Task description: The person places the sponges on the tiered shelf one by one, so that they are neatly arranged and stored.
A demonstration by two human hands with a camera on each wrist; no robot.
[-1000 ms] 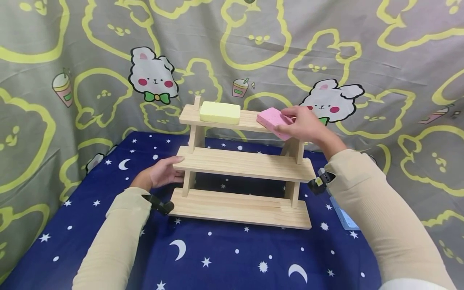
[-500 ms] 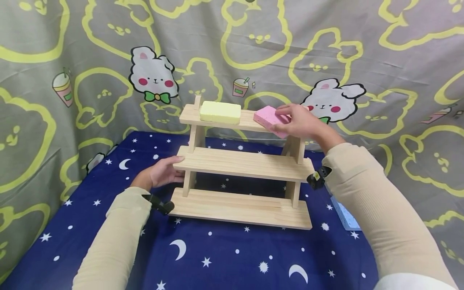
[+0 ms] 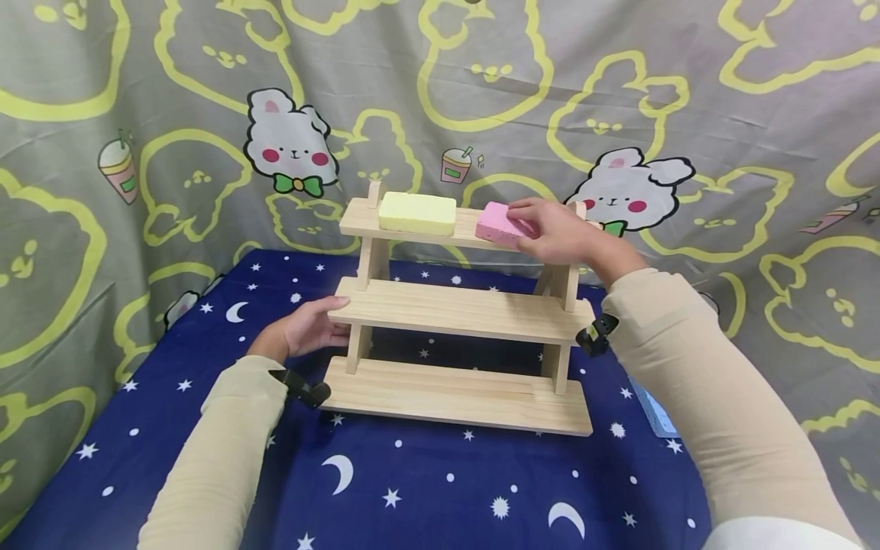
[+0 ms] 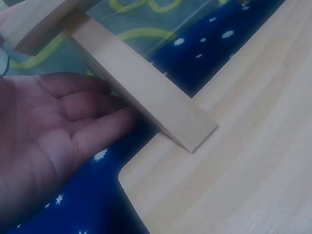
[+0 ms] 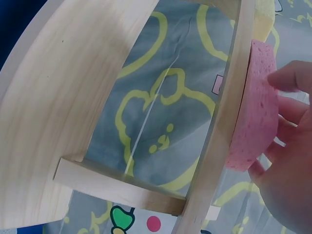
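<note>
A three-tier wooden display shelf (image 3: 459, 309) stands on the table. My left hand (image 3: 312, 327) holds the left end of its middle tier, thumb on top and fingers below; in the left wrist view those fingers (image 4: 97, 105) lie beside the upright. On the top tier, toward the right, my right hand (image 3: 560, 231) holds a pink sponge (image 3: 496, 221) between fingers and thumb. The right wrist view has the pink sponge (image 5: 256, 112) against the tier's board. A pale yellow sponge (image 3: 417, 212) lies on the same tier, left of the pink one, with a gap between.
Partly hidden by the right forearm, a blue sponge (image 3: 653, 411) lies on the table right of the shelf. A dark blue cloth (image 3: 412, 496) with moons and stars covers the table. Behind hangs a grey curtain (image 3: 385, 69) with yellow outlines and rabbits.
My right hand has shifted the pink sponge slightly left along the top tier, and turned it from a slant to nearly level with the shelf edge. The left hand has stayed put.
</note>
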